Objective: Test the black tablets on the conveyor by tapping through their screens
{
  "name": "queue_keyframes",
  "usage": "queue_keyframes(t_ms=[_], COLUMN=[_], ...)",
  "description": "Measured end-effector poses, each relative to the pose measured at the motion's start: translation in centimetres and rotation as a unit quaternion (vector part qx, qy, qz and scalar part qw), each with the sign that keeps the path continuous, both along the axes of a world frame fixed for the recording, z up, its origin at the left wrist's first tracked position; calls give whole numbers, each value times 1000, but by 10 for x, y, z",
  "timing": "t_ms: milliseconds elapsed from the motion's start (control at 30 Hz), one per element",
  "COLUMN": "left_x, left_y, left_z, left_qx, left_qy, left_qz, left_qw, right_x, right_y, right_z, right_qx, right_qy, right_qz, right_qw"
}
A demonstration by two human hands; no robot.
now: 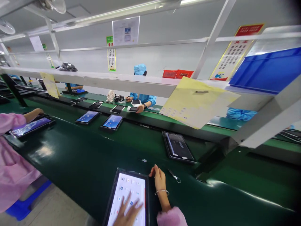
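A lit tablet [128,196] with a white icon screen lies on the green belt [82,157] at the bottom centre. My left hand [128,212] rests flat on its screen, fingers spread. My right hand [160,180], with a thin bracelet on the wrist and a pink sleeve, touches the tablet's upper right corner. Small metal tweezers [174,176] lie on the belt just right of my right hand. A dark-screened tablet [178,147] lies farther up the belt.
Two lit tablets [87,117] [112,121] lie farther left on the belt. A person in pink [11,163] at left touches another tablet [30,126]. A person in blue [141,97] works opposite. A white shelf [131,83] with a yellow sheet [195,102] hangs overhead; blue bin [268,70] at right.
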State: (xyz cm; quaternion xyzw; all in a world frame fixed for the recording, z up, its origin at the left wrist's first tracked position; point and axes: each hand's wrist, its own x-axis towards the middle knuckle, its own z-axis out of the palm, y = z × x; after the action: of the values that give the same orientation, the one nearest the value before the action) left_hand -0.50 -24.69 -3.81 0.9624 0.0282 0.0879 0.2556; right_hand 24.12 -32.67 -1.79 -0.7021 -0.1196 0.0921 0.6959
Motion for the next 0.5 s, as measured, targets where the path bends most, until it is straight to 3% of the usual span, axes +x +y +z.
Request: queue_keyframes(t_ms=[133, 267, 500], left_x=[6, 10, 9], left_y=[45, 62, 64], left_z=[29, 53, 54], left_qx=[74, 46, -43], left_qy=[0, 41, 61], left_qz=[104, 187, 206], left_qw=[992, 980, 976], right_x=[-1, -2, -2], right_y=[0, 1, 1], right_z=[0, 2, 2], right_qx=[1, 2, -1], right_qy=[1, -8, -6], right_qz=[3, -2, -5], right_qw=[1000, 1000, 1000])
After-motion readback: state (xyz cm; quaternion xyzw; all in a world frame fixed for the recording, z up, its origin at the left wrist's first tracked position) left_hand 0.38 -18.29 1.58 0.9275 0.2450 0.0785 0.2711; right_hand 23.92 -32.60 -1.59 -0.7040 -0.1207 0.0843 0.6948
